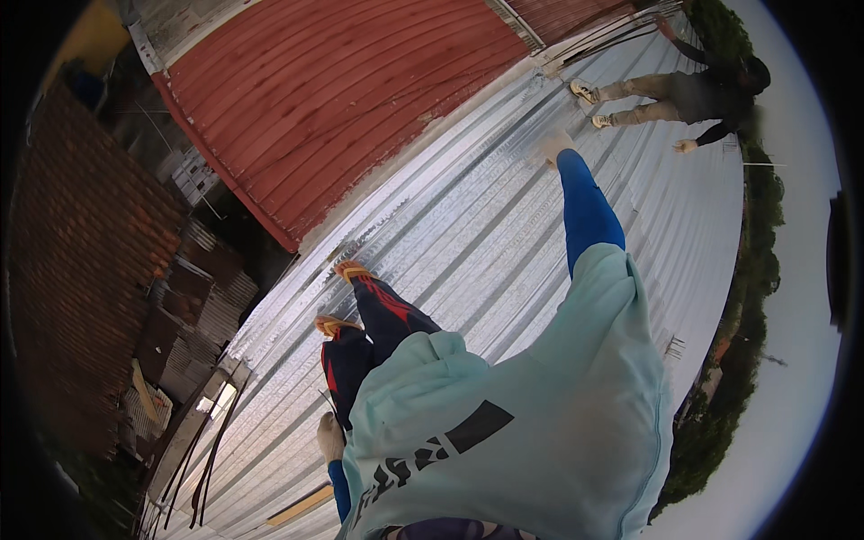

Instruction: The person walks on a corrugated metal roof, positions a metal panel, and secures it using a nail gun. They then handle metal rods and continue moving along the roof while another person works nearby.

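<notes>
My left hand (330, 438), in a pale glove below a blue sleeve, hangs beside my dark trouser leg (389, 310). Its fingers look curled, and a thin dark piece sticks up from them; what it is I cannot make out. Stretched out over the silvery ribbed metal roof (486, 238), my right hand (555, 147) points toward a co-worker (697, 97). That hand is blurred, so its fingers do not show clearly. I stand in sandals (353, 270) on the roofing near its edge.
A red ribbed roof (342, 99) adjoins the metal sheets. Old brown roofing (85, 261) lies lower, past the edge. Dark rods or cables (209, 468) and a yellowish strip (301, 506) are at the lower left. Trees (751, 297) line the far side.
</notes>
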Demonstrator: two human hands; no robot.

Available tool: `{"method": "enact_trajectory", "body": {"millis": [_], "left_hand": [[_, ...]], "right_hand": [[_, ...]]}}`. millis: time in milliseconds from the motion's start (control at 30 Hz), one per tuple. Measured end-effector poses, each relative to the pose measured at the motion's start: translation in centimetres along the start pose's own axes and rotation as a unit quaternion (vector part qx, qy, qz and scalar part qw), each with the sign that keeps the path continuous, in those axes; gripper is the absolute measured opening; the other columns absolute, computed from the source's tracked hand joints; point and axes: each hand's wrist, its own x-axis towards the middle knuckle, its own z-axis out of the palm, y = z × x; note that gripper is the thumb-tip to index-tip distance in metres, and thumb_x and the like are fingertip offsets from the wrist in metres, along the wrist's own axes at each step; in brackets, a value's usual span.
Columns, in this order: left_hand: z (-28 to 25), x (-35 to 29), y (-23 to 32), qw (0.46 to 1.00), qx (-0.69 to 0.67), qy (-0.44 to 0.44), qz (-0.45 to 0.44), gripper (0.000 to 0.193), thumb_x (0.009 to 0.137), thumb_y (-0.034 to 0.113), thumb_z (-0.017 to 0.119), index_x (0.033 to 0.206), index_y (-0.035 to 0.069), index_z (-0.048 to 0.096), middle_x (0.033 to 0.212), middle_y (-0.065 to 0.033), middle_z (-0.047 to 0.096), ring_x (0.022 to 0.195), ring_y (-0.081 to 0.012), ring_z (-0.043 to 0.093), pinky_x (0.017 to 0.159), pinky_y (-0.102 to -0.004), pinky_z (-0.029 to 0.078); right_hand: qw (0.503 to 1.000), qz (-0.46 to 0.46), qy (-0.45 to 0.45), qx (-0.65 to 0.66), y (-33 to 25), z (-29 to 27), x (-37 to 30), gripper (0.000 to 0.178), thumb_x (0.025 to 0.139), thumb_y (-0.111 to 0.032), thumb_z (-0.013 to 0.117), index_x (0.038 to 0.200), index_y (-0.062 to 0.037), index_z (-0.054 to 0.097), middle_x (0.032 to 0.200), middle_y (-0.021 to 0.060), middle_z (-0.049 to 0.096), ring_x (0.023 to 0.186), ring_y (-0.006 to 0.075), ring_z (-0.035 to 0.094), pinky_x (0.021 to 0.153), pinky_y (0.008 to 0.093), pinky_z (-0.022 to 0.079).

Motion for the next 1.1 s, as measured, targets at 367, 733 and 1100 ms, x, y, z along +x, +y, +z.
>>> {"method": "enact_trajectory", "body": {"millis": [367,733,1100], "left_hand": [[-7.2,2.6,0.3,0.998,-0.035,0.046,-0.004,0.045,0.093,0.037,0.064,0.105,-0.006,0.07,0.093,-0.0285,0.069,0.089,-0.0375,0.069,0.083,-0.0464,0.051],[-6.0,6.6,-9.6,0.998,0.058,-0.02,0.006,0.051,0.095,0.049,0.062,0.112,0.003,0.077,0.105,-0.028,0.074,0.106,-0.0448,0.07,0.095,-0.0472,0.054],[-10.2,8.8,-3.1,0.996,0.078,-0.003,0.031,0.051,0.095,0.049,0.063,0.114,0.003,0.076,0.107,-0.028,0.074,0.108,-0.0447,0.07,0.096,-0.0475,0.053]], "right_hand": [[0.999,0.014,0.029,0.019,1.3,2.0,-1.1,0.091,0.093,-0.02,0.074,0.171,-0.012,0.027,0.126,0.0225,0.07,0.08,0.0303,0.073,0.065,0.0466,0.06],[0.977,0.079,-0.045,0.192,2.8,-5.2,-2.4,0.078,0.106,-0.054,0.043,0.169,-0.0108,0.029,0.157,0.03,0.051,0.134,0.0477,0.06,0.104,0.0605,0.051],[0.996,0.054,0.034,0.064,2.2,-5.4,-1.5,0.068,0.1,-0.006,0.054,0.164,-0.0118,0.034,0.114,0.0231,0.077,0.081,0.0368,0.08,0.065,0.0508,0.063]]}}
